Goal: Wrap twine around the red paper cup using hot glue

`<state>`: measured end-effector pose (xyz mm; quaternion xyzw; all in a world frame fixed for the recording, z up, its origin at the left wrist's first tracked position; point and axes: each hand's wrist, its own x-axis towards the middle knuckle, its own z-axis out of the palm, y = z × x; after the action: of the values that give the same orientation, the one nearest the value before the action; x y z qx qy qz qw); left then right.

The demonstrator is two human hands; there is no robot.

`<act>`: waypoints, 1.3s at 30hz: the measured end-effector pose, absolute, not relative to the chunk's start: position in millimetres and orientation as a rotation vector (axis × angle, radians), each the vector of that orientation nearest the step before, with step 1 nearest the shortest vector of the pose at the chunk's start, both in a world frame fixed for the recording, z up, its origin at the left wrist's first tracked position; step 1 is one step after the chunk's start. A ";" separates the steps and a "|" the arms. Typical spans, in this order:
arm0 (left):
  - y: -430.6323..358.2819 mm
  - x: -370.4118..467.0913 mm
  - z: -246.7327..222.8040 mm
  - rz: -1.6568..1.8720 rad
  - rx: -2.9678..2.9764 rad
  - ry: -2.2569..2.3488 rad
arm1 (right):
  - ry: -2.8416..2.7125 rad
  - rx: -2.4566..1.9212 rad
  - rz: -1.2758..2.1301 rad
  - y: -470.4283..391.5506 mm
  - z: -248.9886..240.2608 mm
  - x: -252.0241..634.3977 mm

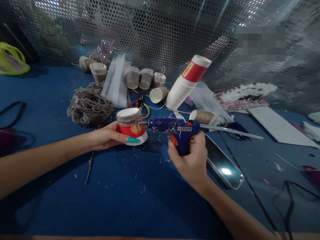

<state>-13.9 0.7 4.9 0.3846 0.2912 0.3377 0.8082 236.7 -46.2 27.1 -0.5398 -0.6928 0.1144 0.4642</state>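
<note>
My left hand (107, 137) holds an upturned red paper cup (131, 127) whose upper part is wound with grey twine. My right hand (191, 160) grips a blue hot glue gun (176, 128) by its handle. The gun's nozzle touches the twine band on the right side of the cup. A glue stick (230, 131) pokes out of the gun's back toward the right.
A loose bundle of grey twine (90, 106) lies left of the cup. Several twine-wrapped cups (140, 79) and a tilted stack of paper cups (186, 83) stand behind. A phone (223, 163) lies right of my right hand. Scissors (140, 103), a white board (277, 126) and a perforated metal screen (160, 36) are behind.
</note>
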 end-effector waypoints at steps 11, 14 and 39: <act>0.4 -15.9 3.9 0.709 0.829 0.628 | -1.619 -1.411 0.251 -41.4 23.4 239.0; 0.5 -15.0 4.0 0.713 0.819 0.613 | -1.604 -1.451 0.253 -38.4 23.2 240.8; 14.5 -23.2 -4.0 0.510 0.907 0.690 | -2.359 -0.769 -0.232 -48.9 34.1 237.7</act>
<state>-23.2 14.5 -4.0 0.4244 0.3230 0.2386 0.8115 237.7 -48.9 34.1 -0.2924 -0.8971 -0.0882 0.3193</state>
